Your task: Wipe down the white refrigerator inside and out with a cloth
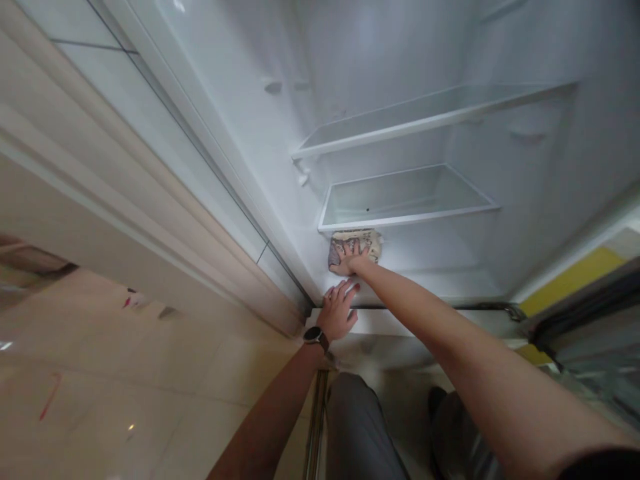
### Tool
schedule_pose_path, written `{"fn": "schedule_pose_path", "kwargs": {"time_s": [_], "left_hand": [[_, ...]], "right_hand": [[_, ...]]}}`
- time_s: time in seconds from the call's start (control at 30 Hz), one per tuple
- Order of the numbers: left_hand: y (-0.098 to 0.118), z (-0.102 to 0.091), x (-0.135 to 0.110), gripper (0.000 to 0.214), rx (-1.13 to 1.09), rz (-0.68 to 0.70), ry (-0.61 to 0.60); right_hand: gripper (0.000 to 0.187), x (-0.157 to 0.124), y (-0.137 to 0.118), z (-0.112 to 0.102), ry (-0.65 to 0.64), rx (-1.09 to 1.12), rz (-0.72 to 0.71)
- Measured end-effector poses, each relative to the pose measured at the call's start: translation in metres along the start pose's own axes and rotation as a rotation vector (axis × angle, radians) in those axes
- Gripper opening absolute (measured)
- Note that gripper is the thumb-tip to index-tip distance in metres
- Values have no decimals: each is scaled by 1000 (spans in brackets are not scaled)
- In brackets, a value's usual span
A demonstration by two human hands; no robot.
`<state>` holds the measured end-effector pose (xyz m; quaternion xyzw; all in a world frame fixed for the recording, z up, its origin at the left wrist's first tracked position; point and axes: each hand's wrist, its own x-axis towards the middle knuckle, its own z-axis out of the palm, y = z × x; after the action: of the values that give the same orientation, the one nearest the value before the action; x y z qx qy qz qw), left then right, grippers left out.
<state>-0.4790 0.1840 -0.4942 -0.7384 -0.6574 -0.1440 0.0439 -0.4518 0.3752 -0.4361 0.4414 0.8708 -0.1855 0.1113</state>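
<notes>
Near the bottom left of a white, fridge-like compartment, my right hand [350, 260] presses down on a patterned beige and grey cloth [371, 241]. Its fingers are spread flat over the cloth, which is bunched against the inner floor under the lower shelf. Just below it, my left hand [339, 312] rests at the compartment's front edge with its fingers stretched apart and nothing in them. A dark round watch [315, 335] is on the left wrist.
Two glass shelves with white edges, a lower [407, 193] and an upper one [435, 110], sit above my hands. A white and beige frame [200, 200] runs along the left. At right is a yellow strip [575, 280]. Shiny tiled floor [190, 360] lies below left.
</notes>
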Motion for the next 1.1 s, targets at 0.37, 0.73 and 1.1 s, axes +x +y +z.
{"fn": "schedule_pose_path", "kwargs": {"time_s": [0.37, 0.73, 1.1], "left_hand": [[5, -3, 1, 64, 30, -15, 40], [8, -4, 1, 72, -35, -49, 18], [-1, -1, -3, 80, -103, -38, -42]], "right_hand": [[99, -25, 6, 1, -68, 6, -79], [100, 29, 12, -15, -16, 20, -70], [87, 119, 43, -37, 226, 30, -132]]}}
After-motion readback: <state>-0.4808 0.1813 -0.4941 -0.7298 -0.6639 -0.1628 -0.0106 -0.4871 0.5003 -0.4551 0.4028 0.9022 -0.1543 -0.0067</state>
